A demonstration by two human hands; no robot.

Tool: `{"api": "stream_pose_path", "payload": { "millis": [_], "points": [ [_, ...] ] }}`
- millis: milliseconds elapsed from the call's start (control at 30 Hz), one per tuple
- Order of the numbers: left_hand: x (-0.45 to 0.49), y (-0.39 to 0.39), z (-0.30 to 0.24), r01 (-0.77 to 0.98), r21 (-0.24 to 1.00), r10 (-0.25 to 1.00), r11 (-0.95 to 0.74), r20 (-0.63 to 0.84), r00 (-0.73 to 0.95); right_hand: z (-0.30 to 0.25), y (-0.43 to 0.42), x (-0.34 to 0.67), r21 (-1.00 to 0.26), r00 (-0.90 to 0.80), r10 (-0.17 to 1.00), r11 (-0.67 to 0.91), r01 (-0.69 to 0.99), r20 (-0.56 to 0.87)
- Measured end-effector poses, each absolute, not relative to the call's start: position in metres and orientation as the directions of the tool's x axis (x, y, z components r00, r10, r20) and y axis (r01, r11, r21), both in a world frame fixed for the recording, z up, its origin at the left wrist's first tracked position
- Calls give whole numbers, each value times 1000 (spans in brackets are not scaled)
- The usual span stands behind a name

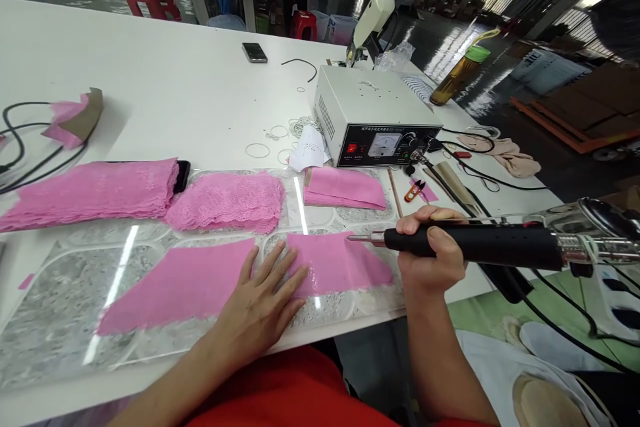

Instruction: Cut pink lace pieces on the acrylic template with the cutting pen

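Note:
My left hand lies flat with fingers spread across the meeting edges of two pink fabric pieces. One piece reaches out to the left, and the other piece lies to the right under my fingertips. In my right hand is a black handheld ultrasonic welding tool with a narrow metal tip. That tip points left and appears at the upper edge of the right piece; whether it touches the fabric I cannot tell. A clear patterned mat lies beneath the fabric.
Behind the work are a stack of pink fabric, a pink lace pile and folded pink pieces. A generator box with a dial stands beyond, near orange snips. Cables run right. A phone lies farther back.

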State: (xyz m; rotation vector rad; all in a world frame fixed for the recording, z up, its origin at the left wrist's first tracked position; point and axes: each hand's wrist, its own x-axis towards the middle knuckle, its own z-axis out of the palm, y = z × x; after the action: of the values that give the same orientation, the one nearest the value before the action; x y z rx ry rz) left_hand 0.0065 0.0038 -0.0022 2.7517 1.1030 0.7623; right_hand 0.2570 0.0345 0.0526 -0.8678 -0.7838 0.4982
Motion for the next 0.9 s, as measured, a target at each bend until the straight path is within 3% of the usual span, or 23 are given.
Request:
{"api": "stream_pose_path", "payload": {
  "millis": [233,900],
  "points": [
    [4,5,0,627,210,647,-751,428,631,57,23,272,-827,649,652,558,-61,392],
    [6,8,1,598,239,632,-765,459,624,53,-20,307,-842,723,575,539,16,382]
  ]
}}
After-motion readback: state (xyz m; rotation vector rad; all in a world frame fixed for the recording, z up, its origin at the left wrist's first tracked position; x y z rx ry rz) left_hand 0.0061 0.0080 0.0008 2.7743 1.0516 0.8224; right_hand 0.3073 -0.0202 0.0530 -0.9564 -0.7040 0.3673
